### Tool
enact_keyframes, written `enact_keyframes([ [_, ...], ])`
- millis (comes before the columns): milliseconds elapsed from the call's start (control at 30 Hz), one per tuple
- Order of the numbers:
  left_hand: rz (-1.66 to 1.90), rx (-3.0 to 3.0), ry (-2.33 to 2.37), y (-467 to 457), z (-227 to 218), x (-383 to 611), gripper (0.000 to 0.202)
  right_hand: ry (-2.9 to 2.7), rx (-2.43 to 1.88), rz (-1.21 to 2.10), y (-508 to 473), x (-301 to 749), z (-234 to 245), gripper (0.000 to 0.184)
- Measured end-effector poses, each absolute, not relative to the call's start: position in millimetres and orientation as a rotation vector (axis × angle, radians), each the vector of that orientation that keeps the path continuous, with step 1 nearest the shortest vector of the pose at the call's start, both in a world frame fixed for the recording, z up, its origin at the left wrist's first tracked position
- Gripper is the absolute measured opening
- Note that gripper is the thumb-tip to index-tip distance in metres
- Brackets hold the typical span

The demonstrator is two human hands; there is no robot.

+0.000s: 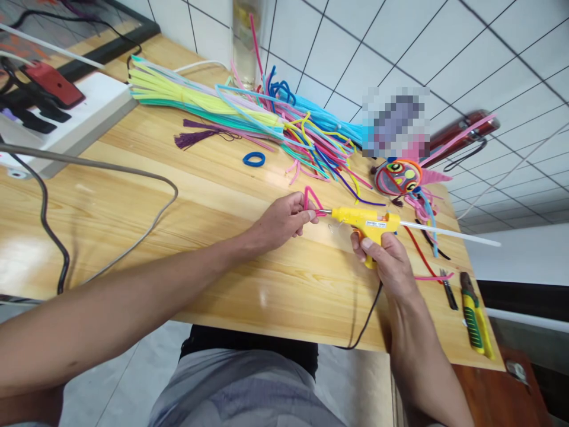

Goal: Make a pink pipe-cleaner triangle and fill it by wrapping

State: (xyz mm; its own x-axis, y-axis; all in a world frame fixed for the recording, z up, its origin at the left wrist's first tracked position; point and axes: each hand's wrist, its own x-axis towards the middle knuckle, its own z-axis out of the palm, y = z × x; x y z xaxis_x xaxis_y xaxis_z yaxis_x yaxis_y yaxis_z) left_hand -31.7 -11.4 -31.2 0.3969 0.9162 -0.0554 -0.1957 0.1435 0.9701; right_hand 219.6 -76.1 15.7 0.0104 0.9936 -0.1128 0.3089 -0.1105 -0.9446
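Observation:
My left hand (284, 221) pinches a bent pink pipe cleaner (312, 199) just above the wooden table (178, 237). My right hand (384, 258) grips the handle of a yellow hot glue gun (364, 221). The gun's metal nozzle points left and touches the pink pipe cleaner at my left fingertips. A white glue stick (448, 233) juts out of the gun's back to the right. The gun's black cord (367, 314) drops over the table's front edge.
A heap of coloured pipe cleaners (249, 112) lies at the back. A pipe-cleaner figure (400, 178) sits right of it, near a blue ring (253, 159). A yellow-handled tool (475, 314) and small cutters (448, 289) lie at the right. A power strip (66, 118) and cables occupy the left.

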Motion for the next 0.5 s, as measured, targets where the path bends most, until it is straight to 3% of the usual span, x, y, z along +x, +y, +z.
enact_keyframes([
  [367,0.934,1.115,0.807,-10.3,-29.2,-31.7,0.006,-1.247,-1.404,1.157,-69.6,225.4,17.6,0.038],
  [500,0.924,1.108,0.816,-9.6,-30.0,-32.0,0.008,-1.192,-1.585,1.009,-62.2,233.2,3.3,0.034],
])
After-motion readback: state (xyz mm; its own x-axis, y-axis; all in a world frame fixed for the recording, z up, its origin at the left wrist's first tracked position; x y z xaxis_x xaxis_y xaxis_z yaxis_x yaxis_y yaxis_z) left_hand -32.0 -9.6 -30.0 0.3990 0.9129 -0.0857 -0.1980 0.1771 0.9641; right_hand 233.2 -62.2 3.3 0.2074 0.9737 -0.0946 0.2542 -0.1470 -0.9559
